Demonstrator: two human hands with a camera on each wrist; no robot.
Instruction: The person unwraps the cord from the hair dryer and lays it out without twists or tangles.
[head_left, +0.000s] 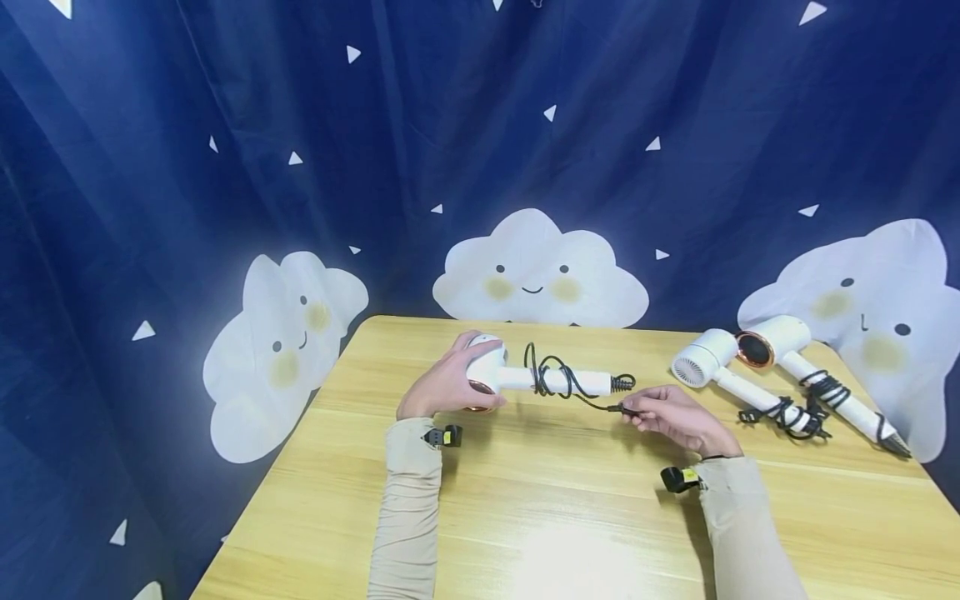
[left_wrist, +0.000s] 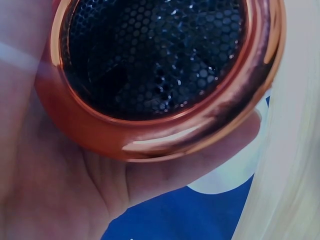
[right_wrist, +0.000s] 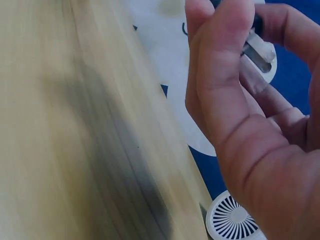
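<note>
White dryer [head_left: 517, 378] with glossy copper rim [left_wrist: 165, 140], honeycomb mesh [left_wrist: 165, 60]

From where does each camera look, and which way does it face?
Head: on the head, facing forward-down at the pale wooden table; left hand, right hand, beige sleeves show.
Left wrist: on that wrist, facing the white, copper-rimmed hair dryer; left hand shows, gripping it.
Right wrist: on that wrist, facing across the table; right hand shows, pinching a black, metal-pronged plug.
Head and left wrist share this dryer.
</note>
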